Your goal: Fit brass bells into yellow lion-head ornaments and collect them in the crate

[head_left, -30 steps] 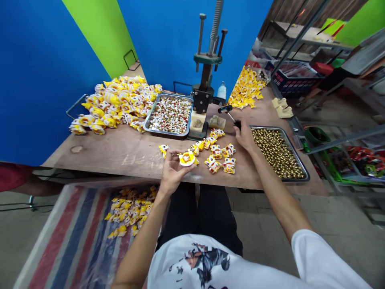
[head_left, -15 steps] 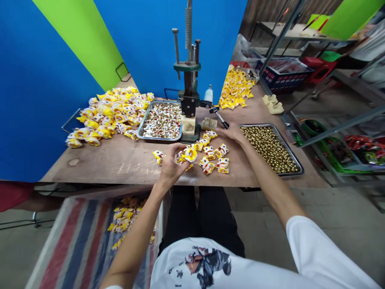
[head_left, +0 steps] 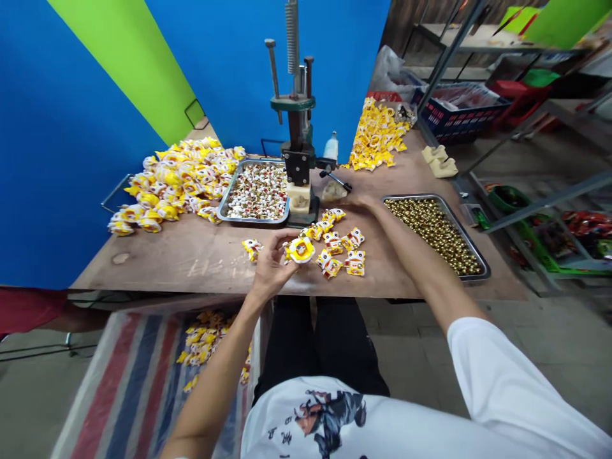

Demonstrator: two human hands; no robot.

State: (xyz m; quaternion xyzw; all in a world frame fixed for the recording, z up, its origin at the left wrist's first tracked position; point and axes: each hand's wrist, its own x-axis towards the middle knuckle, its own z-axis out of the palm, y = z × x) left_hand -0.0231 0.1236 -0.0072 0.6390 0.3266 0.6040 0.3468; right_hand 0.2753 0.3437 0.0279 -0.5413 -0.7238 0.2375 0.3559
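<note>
Fingers point(head_left: 283, 236) of left hand point(head_left: 271, 269) around one toy point(head_left: 303, 250), right hand's point(head_left: 364, 202) fingers unclear, two trays point(head_left: 253, 222) point(head_left: 488, 266), one press point(head_left: 297, 143)

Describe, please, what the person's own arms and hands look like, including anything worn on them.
The left hand and right hand show no gloves, watch or bracelet. Over the upper right arm hangs a loose, plain white short sleeve.

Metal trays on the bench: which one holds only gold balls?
The right-hand tray, beside the right forearm; the other tray, left of the press, holds small mostly white pieces.
</note>
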